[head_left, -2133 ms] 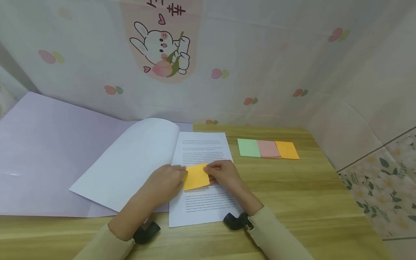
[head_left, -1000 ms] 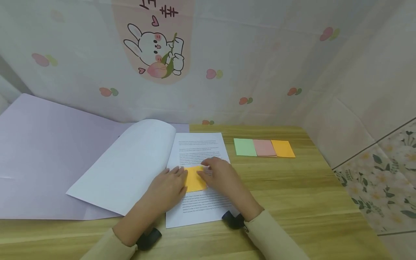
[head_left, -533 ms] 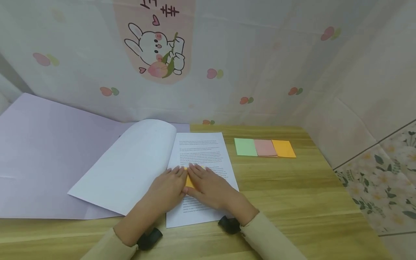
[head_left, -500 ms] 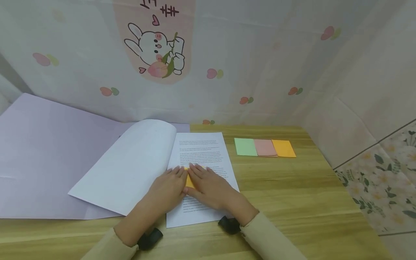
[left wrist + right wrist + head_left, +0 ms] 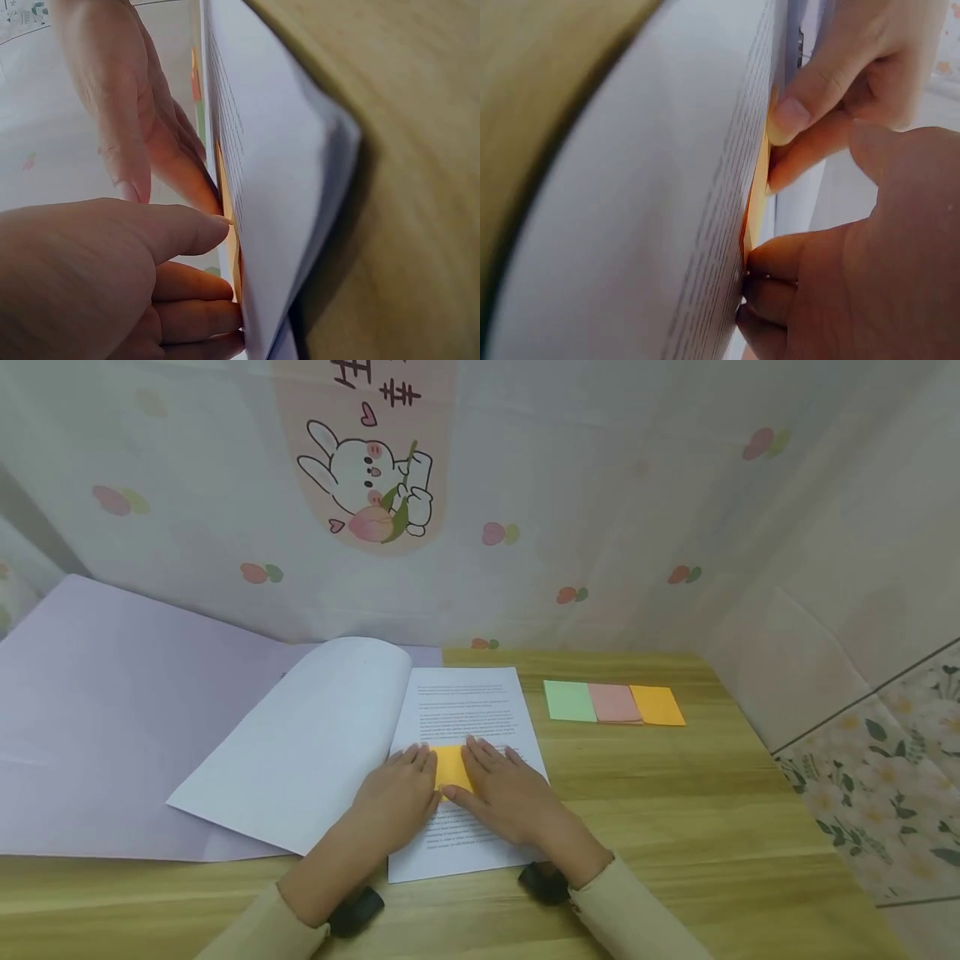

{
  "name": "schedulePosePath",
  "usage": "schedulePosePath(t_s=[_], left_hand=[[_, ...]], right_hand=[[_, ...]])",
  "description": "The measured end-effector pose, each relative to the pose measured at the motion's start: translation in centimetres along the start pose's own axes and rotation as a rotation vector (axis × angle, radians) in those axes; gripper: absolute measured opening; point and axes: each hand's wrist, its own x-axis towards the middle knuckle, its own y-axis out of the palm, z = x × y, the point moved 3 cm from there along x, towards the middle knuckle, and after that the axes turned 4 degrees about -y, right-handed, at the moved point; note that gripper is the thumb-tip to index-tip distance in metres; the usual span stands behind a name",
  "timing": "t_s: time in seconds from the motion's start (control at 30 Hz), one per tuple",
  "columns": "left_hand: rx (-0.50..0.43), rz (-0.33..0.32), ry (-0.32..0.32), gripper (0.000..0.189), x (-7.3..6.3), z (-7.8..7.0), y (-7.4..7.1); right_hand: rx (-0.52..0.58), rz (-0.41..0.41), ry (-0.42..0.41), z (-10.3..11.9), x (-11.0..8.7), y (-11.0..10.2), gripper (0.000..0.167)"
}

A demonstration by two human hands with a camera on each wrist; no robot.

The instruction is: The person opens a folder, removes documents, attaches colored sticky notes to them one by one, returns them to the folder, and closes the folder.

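Observation:
An orange sticky note (image 5: 450,768) lies midway down a printed page (image 5: 472,852) of an open paper booklet. My left hand (image 5: 393,802) rests on the note's left edge with fingers extended; in the left wrist view its thumb (image 5: 191,232) touches the note. From the other side, my right hand (image 5: 513,797) lies over the note's right part, fingers straight and covering that edge. In the right wrist view, its fingertips (image 5: 761,289) meet the page right beside the orange note (image 5: 757,199). The middle of the note shows between the hands.
The booklet's turned white leaf (image 5: 300,743) curves up on the left, over a large lilac sheet (image 5: 112,718). At the right, green (image 5: 570,701), pink (image 5: 615,702) and orange (image 5: 657,706) sticky note pads sit in a row on the wooden table (image 5: 675,827). A patterned cloth (image 5: 570,485) hangs behind.
Earlier both hands pinched the orange note above the page; then it was laid down and the left hand flattened. The right hand flattened onto it, then slid right, uncovering more of its middle.

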Motion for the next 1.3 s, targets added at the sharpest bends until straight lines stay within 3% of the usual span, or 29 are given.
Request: schedulePosePath(t_s=[0.47,0.7,0.83,1.07,1.17,1.3], left_hand=[[-0.012,0.021,-0.019,0.054,-0.1,0.0,0.0],[-0.027,-0.040,0.006,0.051,-0.3,0.0,-0.1],[-0.054,-0.026,0.000,0.051,0.0,0.2,-0.3],[-0.123,-0.053,-0.029,0.050,-0.8,1.4,-2.9],[-0.126,-0.100,-0.088,0.048,-1.9,2.9,-4.5],[-0.124,-0.192,-0.199,0.046,-3.7,5.8,-6.1]], right_hand=[[0.029,-0.024,-0.029,0.1,-0.2,0.1,0.077],[0.080,-0.022,-0.035,-0.1,-0.2,-0.2,0.076],[0.096,-0.020,-0.054,-0.4,-0.3,-0.4,0.073],[0.126,-0.030,-0.078,-0.5,-0.5,-1.1,0.067],[0.146,-0.045,-0.072,-0.7,-0.6,-1.4,0.064],[0.159,-0.043,-0.036,-1.0,-0.9,-1.7,0.065]])
